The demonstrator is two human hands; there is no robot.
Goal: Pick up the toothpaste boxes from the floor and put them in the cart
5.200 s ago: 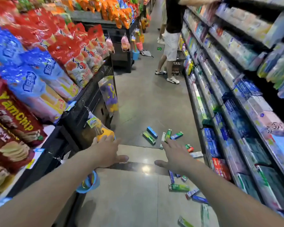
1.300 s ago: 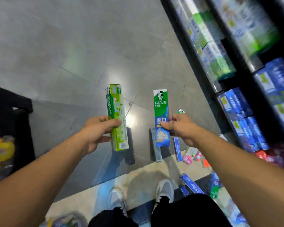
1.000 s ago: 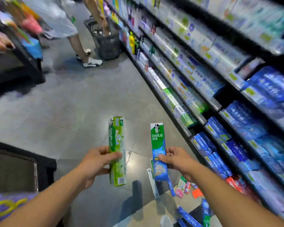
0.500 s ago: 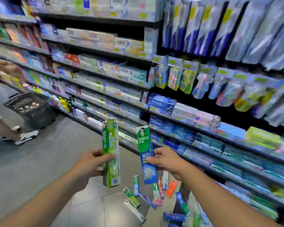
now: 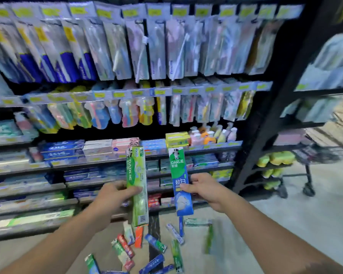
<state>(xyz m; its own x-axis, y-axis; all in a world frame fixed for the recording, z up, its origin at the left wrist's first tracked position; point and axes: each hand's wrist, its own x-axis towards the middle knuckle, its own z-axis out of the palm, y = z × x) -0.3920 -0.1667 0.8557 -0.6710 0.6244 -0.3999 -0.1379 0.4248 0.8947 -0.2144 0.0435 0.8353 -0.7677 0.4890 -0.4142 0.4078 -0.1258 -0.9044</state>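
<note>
Before toothpaste shelves: left hand (image 5: 115,196) gripped upright light-green cardboard toothpaste box (image 5: 137,184); right hand (image 5: 205,187) pinched green-and-blue one (image 5: 180,180). Carry step; next likely turn right toward wire cart (image 5: 321,155), drop both.

Your hands (image 5: 115,196) hold two boxes (image 5: 136,182) upright at twelve o'clock; shelves (image 5: 87,161) behind, more boxes (image 5: 125,252) on the floor (image 5: 285,224) below, cart (image 5: 313,155) at two o'clock.

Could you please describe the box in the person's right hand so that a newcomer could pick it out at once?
Start at the shelves of toothpaste, then look in front of them, where two hands each hold up a box. The right hand pinches the blue box, upright. Its top is green and reads DARLIE and its lower half is blue, while the green box in the left hand is light green throughout.
</note>
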